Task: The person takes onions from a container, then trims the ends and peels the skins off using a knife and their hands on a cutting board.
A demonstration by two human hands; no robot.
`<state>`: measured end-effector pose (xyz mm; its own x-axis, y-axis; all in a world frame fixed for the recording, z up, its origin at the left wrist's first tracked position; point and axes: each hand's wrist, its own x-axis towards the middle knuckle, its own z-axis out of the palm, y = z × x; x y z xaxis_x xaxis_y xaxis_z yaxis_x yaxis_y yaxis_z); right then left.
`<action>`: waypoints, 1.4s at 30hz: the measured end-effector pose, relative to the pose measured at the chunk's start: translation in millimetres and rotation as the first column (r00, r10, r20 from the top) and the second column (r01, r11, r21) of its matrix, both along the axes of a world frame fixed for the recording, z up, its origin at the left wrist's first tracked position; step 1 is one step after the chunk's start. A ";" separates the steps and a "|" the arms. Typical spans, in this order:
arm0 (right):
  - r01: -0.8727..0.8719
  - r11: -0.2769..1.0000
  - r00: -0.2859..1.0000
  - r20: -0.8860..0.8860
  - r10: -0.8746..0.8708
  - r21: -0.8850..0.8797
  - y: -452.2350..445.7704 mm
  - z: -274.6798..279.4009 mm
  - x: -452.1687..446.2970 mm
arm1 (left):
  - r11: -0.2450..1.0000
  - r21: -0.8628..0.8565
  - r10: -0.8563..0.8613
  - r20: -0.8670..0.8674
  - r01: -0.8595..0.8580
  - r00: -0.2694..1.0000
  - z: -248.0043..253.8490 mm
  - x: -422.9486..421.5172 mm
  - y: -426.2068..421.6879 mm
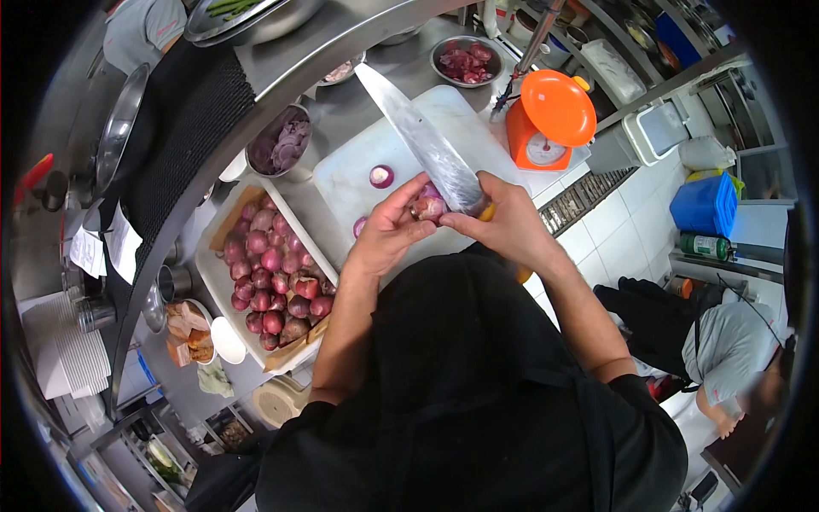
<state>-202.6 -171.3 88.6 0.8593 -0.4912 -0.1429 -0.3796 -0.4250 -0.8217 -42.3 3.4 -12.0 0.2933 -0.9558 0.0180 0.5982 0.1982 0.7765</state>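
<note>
My left hand (388,230) is closed around a red onion (429,205), held over the near part of the white cutting board (351,168). In my right hand (505,218) is a large kitchen knife (418,132), its broad blade pointing up and left across the board. The blade's heel lies against the onion; my right thumb is beside it. A bit of the yellow handle shows by my right palm. On the board sits a cut onion piece (381,177) with a pale centre, and another purple piece (360,227) lies by my left fingers.
A white tray (205,260) of whole red onions stands at left. Behind it is a bowl of sliced onion (288,145). A bowl of raw meat (467,61) and an orange scale (550,119) stand beyond the board. Another person (734,346) is at right.
</note>
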 end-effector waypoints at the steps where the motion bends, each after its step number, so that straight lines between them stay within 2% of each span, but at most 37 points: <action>1: -0.010 1.000 1.000 -0.019 0.011 0.017 -0.3 1.9 0.0 | 1.000 -0.005 -0.003 0.012 0.003 1.000 2.5 0.1 0.5; 7: -0.032 0.994 0.999 0.034 0.029 0.102 -0.7 -1.3 0.0 | 0.999 0.034 -0.012 0.122 0.008 0.992 14.9 1.8 0.1; 13: -0.019 0.998 1.000 0.010 0.018 0.062 0.3 1.6 2.4 | 0.992 0.125 -0.020 0.220 -0.007 0.975 26.5 4.0 0.3; 16: 0.014 0.998 1.000 0.017 -0.015 0.068 1.2 1.0 4.1 | 0.997 0.067 0.014 0.256 -0.032 0.967 32.4 1.8 -2.0; 22: 0.010 0.999 1.000 -0.009 -0.010 0.043 0.8 -1.8 5.2 | 0.994 0.094 0.017 0.333 -0.052 0.943 36.5 3.7 -3.0; 25: 0.018 0.993 1.000 0.008 -0.020 0.116 0.5 -4.8 5.2 | 0.994 0.092 0.017 0.386 -0.056 0.922 38.5 5.5 -1.9; 28: 0.060 0.937 0.998 -0.002 -0.063 0.343 1.5 -1.8 5.7 | 0.984 0.163 -0.004 0.449 -0.077 0.894 50.1 4.8 -0.9; 31: 0.095 0.934 0.994 0.025 -0.110 0.344 2.9 -3.3 5.6 | 0.974 0.213 -0.028 0.465 -0.081 0.885 48.4 5.3 0.1; 37: 0.057 0.965 0.995 0.061 -0.075 0.255 3.2 -16.0 1.9 | 0.952 0.251 -0.002 0.572 -0.173 0.820 39.1 1.2 -4.4; 42: 0.078 0.964 0.996 0.030 -0.088 0.256 -0.4 -13.9 0.8 | 0.955 0.245 0.028 0.492 -0.169 0.870 25.3 -4.8 -9.7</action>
<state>-201.8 -171.7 74.7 0.8248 -0.5130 -0.2379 -0.3686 -0.1688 -0.9141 -47.1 -6.3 13.4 0.4088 -0.9095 -0.0751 0.1280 -0.0243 0.9915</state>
